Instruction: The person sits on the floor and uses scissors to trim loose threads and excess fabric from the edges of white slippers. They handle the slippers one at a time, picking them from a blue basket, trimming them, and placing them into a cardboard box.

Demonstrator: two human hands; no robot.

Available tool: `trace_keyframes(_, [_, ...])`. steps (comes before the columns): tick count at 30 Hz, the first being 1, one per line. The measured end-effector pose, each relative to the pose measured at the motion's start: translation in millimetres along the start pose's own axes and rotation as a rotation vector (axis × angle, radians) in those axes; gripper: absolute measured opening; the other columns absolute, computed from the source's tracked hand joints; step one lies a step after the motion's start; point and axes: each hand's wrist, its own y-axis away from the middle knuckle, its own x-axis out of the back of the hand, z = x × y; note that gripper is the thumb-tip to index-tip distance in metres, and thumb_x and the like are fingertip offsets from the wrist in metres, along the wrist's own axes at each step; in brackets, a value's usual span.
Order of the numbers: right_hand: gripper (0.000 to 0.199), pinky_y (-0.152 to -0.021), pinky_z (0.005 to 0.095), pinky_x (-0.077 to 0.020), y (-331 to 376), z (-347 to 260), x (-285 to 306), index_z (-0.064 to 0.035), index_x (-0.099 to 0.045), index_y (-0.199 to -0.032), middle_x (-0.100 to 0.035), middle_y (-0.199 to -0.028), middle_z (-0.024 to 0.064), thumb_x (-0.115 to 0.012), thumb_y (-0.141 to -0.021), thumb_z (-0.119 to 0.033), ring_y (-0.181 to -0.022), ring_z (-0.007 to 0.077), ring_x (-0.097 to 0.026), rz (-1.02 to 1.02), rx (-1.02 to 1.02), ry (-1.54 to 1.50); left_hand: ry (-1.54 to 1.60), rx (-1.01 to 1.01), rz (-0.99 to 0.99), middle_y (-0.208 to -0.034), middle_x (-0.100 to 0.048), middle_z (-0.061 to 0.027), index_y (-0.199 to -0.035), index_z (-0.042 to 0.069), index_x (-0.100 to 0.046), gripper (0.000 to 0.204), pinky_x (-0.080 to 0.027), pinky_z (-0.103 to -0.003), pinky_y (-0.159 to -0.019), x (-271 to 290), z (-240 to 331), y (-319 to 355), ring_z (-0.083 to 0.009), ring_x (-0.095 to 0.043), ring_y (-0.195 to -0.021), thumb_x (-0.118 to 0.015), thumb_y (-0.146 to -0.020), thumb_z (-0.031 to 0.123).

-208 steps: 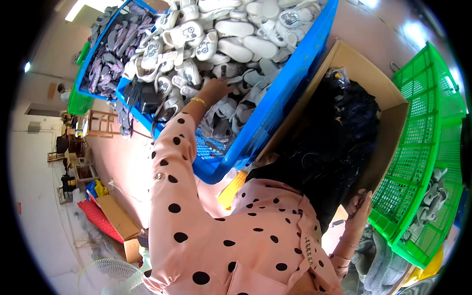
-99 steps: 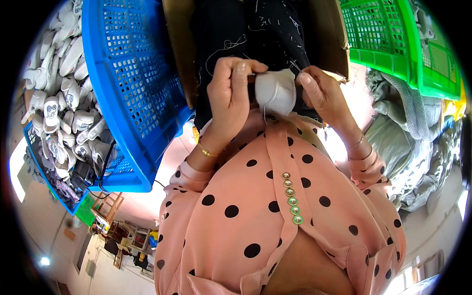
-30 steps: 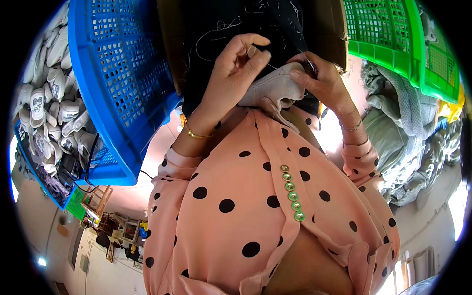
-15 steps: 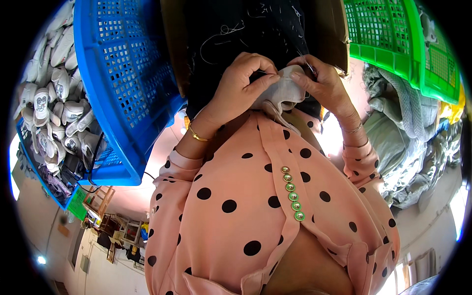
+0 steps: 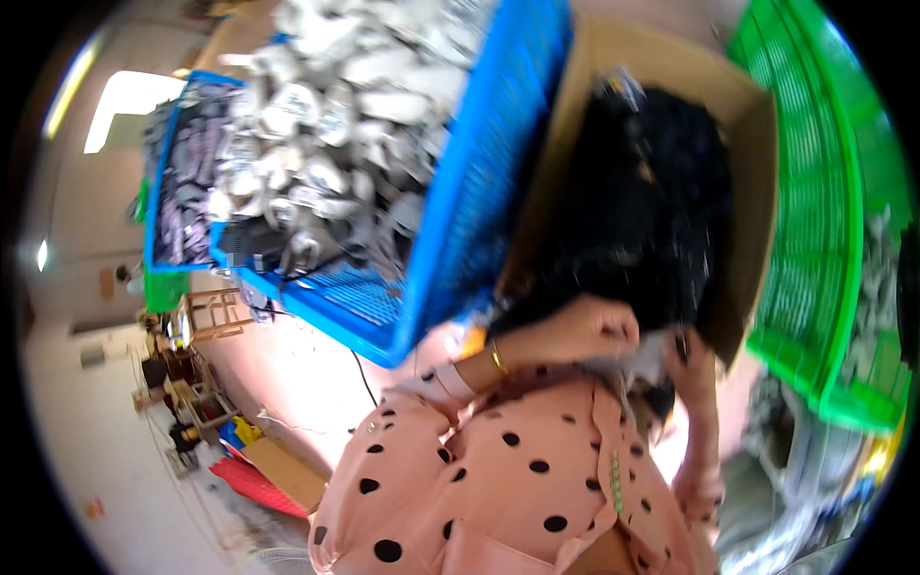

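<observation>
A white fabric piece (image 5: 640,358) lies in front of my blouse at the near edge of the cardboard box, smeared by motion. My right hand (image 5: 694,362) is closed on its right end, and a small dark, shiny thing shows by the fingers, too blurred to name. My left hand (image 5: 602,331) is curled with the fingers drawn together, just above and left of the piece. What its fingers hold, if anything, is hidden. Beyond both hands, dark cloth (image 5: 642,211) with pale loose threads fills the cardboard box (image 5: 752,192).
Left of the box, a blue basket (image 5: 407,316) is heaped with white and grey fabric items (image 5: 335,105). A green basket (image 5: 805,211) stands close on the right, with grey cloth or bags (image 5: 776,479) below it. Farther left is a wooden stool (image 5: 216,314).
My view has swung left and up, so the baskets and the box interior show more. My left hand has moved off the fabric piece; my right hand stays at it.
</observation>
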Motion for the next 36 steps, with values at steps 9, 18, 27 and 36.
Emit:
trace_keyframes(9, [0.020,-0.063,0.0286,-0.0511,-4.2,-38.7,-0.9,0.0042,-0.064,-0.093,-0.067,-0.074,0.0118,-0.068,-0.083,-0.012,-0.066,0.0125,-0.063,0.059,0.073,-0.094,-0.453,-0.094,-0.080,-0.084,-0.067,-0.0182,-0.092,0.002,-0.067,0.016,-0.049,-0.041,-0.072,10.0,-20.7,10.5,-0.0342,-0.064,-0.083,-0.065,-0.082,0.014])
trace_keyframes(18, [0.023,-0.060,0.0338,-0.0517,-8.2,-8.1,3.5,0.0021,-0.063,-0.091,-0.067,-0.075,0.0184,-0.072,-0.082,-0.017,-0.066,0.0292,-0.068,0.125,0.161,-0.031,0.242,0.154,-0.077,-0.101,-0.067,-0.0063,-0.094,0.001,-0.065,0.014,-0.046,-0.026,-0.078,2.1,6.6,-10.6,-0.0108,-0.058,-0.087,-0.061,-0.094,0.015])
trace_keyframes(27, [0.021,-0.065,0.0327,-0.0522,-2.5,-17.9,4.3,0.0035,-0.064,-0.095,-0.068,-0.079,0.0180,-0.069,-0.083,-0.014,-0.072,0.0228,-0.069,0.080,0.139,0.028,0.058,0.033,0.042,-0.084,-0.061,-0.0117,-0.097,0.003,-0.051,0.018,-0.045,-0.029,-0.067,-25.0,8.4,-20.9,-0.0192,-0.054,-0.068,-0.051,-0.101,0.021])
trace_keyframes(36, [0.026,-0.052,0.0422,-0.0484,-0.1,-12.0,-2.7,-0.0007,-0.057,-0.090,-0.062,-0.067,0.0209,-0.070,-0.084,-0.022,-0.061,0.0393,-0.063,0.192,0.256,0.136,-0.581,-0.194,0.065,-0.071,-0.054,-0.0152,-0.076,0.000,-0.059,0.028,-0.044,-0.039,-0.062,-31.8,2.7,-22.4,-0.0276,-0.057,-0.066,-0.057,-0.093,0.021])
